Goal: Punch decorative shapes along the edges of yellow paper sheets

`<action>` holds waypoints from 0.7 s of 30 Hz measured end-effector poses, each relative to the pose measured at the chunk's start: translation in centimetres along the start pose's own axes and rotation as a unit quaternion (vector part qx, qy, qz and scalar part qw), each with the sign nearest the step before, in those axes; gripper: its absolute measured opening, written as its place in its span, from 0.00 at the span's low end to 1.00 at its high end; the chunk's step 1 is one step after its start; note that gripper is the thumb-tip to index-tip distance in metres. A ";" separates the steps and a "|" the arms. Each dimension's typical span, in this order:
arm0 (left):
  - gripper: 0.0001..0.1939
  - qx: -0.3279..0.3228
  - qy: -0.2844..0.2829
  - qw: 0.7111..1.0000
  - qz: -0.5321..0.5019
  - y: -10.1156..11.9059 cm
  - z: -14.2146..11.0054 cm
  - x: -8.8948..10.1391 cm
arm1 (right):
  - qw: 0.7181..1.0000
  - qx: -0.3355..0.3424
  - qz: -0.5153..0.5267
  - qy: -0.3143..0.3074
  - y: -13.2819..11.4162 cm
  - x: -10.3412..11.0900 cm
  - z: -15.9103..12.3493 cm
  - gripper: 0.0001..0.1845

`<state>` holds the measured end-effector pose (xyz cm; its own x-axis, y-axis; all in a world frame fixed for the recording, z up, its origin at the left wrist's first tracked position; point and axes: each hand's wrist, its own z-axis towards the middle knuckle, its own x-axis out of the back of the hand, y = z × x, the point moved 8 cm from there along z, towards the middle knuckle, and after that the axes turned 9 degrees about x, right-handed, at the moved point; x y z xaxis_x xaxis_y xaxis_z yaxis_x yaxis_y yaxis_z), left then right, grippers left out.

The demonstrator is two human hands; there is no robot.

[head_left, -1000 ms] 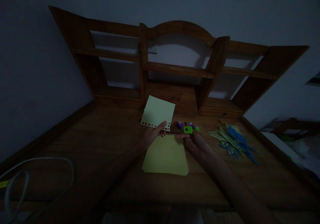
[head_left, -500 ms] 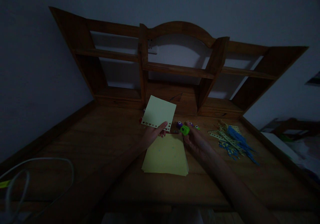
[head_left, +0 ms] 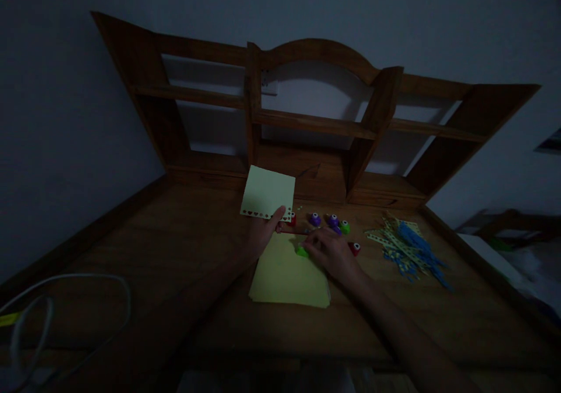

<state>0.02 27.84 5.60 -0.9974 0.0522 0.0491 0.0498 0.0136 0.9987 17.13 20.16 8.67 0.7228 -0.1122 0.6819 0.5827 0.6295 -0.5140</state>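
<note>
My left hand [head_left: 262, 233] pinches a pale yellow sheet of paper [head_left: 269, 192] by its lower right corner, thumb on top. Small star and heart shapes are cut along that sheet's lower edge and up its right corner. Over a stack of yellow paper [head_left: 287, 285], my right hand [head_left: 332, 251] has its fingertips on a green craft punch [head_left: 302, 251], whose far side is hidden by the fingers. Beyond the hands stand purple craft punches [head_left: 314, 219], another green craft punch [head_left: 345, 227], and red craft punches [head_left: 355, 248], one of them partly behind my left hand.
A pile of yellow and blue paper strips [head_left: 409, 247] lies on the right of the wooden desk [head_left: 144, 229]. A wooden shelf unit [head_left: 315, 127] closes off the back. A white cable [head_left: 87, 277] loops at the left front.
My right hand has brought the green punch down and left, over the paper stack. The left hand has shifted slightly left with its sheet, leaving the punches behind more exposed.
</note>
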 end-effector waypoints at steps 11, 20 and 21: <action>0.31 0.057 0.071 0.996 0.010 -0.7 0.2 1.7 | 0.997 0.012 -0.018 0.068 -0.1 1.3 -0.2 0.06; 0.31 0.023 0.117 0.991 -0.055 -2.0 1.6 3.1 | 0.978 0.003 -0.061 0.200 -4.5 4.9 -0.5 0.04; 0.31 0.025 0.124 0.990 -0.069 -2.2 1.8 3.2 | 0.972 0.036 -0.065 0.223 -7.0 5.3 -2.3 0.04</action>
<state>-3.22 29.73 3.58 -0.9764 -0.2010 -0.0790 -0.0914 0.0529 0.9944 17.74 13.35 14.68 0.7439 -0.5056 0.4369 0.6632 0.6388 -0.3900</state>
